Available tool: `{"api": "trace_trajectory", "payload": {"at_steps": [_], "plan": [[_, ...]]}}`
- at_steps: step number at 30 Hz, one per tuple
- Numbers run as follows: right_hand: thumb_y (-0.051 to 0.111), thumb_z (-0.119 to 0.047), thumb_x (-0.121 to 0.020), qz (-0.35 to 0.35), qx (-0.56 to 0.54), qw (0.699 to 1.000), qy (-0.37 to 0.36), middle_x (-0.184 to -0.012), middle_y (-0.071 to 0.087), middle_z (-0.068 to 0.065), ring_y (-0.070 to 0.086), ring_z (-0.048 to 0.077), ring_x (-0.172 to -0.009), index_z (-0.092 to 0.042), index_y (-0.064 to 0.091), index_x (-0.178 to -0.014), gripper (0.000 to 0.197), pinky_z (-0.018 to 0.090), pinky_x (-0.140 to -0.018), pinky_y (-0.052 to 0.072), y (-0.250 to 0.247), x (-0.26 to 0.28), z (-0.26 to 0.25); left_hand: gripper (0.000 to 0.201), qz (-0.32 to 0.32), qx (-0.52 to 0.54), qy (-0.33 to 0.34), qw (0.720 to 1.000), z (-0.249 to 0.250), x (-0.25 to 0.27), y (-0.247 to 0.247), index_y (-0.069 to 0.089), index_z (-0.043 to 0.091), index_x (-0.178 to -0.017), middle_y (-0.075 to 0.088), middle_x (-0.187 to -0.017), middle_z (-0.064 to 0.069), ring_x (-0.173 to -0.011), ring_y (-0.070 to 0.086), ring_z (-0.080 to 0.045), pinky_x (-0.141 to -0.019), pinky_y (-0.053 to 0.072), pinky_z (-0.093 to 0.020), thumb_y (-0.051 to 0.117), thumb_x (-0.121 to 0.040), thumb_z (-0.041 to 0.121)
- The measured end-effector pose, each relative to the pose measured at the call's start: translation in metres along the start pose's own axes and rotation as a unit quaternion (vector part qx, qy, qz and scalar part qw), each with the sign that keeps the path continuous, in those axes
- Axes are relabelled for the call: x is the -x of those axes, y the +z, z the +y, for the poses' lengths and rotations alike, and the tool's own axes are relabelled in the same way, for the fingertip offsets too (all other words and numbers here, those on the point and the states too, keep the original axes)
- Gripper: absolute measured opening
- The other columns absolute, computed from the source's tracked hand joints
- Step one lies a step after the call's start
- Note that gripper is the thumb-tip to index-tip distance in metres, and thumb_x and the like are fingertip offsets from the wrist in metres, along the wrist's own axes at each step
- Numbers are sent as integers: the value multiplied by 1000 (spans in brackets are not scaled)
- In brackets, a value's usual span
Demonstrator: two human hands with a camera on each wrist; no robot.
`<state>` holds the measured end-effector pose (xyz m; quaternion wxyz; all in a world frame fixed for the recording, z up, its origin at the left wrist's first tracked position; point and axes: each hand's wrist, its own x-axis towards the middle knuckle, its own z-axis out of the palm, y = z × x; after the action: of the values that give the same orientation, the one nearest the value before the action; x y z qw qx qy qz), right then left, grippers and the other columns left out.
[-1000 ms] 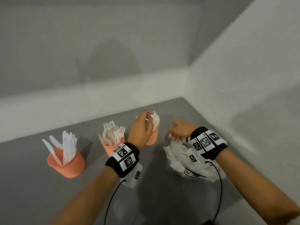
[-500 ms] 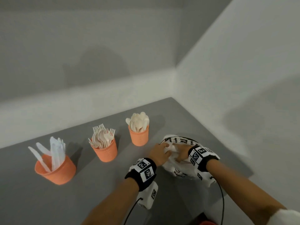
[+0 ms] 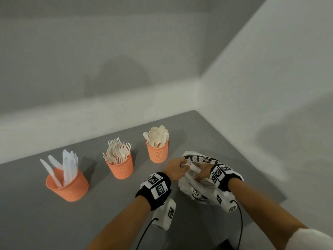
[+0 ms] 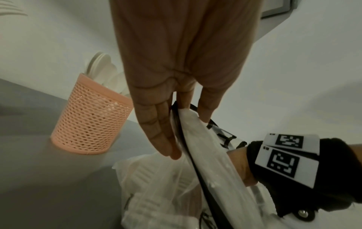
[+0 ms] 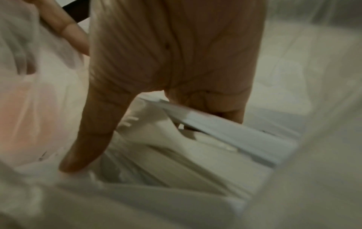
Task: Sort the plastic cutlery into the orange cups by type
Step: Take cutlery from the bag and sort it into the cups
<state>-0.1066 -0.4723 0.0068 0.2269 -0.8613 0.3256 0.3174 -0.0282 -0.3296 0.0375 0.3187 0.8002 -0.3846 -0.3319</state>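
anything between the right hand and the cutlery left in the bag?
Nothing visible. The left hand pinches the plastic bag rim open; the right hand is already inside, fingers on a white cutlery piece. Blur hides the grip.

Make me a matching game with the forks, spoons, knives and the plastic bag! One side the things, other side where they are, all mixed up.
Things:
1. forks
2. spoons
3. knives
4. plastic bag

Places:
A. in the orange cup nearest the bag
B. under both hands, at the right of the table
C. in the orange cup farthest left
D. in the middle orange cup

Right pairs: 1-D, 2-A, 3-C, 4-B
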Motion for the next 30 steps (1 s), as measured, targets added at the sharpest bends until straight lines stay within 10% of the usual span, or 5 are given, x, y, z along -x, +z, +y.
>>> {"api": "trace_trajectory", "payload": {"at_steps": [6, 12, 22, 30], "plan": [[68, -39, -80, 56, -14, 998, -27, -148, 34, -1, 30, 22, -138, -30, 25, -146, 79, 37, -113, 23, 3, 6, 3, 33, 3, -2, -2, 1000, 8, 0, -4, 49, -1, -125, 55, -113, -18, -82, 56, -24, -60, 49, -24, 44, -95, 14], [70, -41, -77, 85, -5, 996, -39, -144, 41, 2, 36, 23, -134, -26, 32, -142, 76, 38, -114, 26, 3, 5, 4, 14, 68, -134, 1, 989, 13, -5, -4, 58, 11, -89, 56, -102, -16, -94, 52, -24, -84, 42, -33, 44, -90, 8], [67, -21, -83, 88, -61, 992, -67, -126, 57, 8, 52, 24, -119, -11, 49, -127, 48, 22, -88, 33, -4, 27, 6, 21, 64, -239, -44, 968, 9, -13, -7, 57, 1, -104, 60, -116, -18, -106, 58, -30, -85, 47, -33, 44, -92, 12], [73, -25, -78, 125, -126, 975, -133, -102, 59, -1, 53, 15, -95, -14, 56, -115, 42, 25, -88, 42, -8, 32, 7, 23, 4, -15, -88, 996, 5, -17, -15, 47, 9, -68, 59, -67, -11, -54, 56, -20, -72, 56, -35, 43, -90, 8]]}}
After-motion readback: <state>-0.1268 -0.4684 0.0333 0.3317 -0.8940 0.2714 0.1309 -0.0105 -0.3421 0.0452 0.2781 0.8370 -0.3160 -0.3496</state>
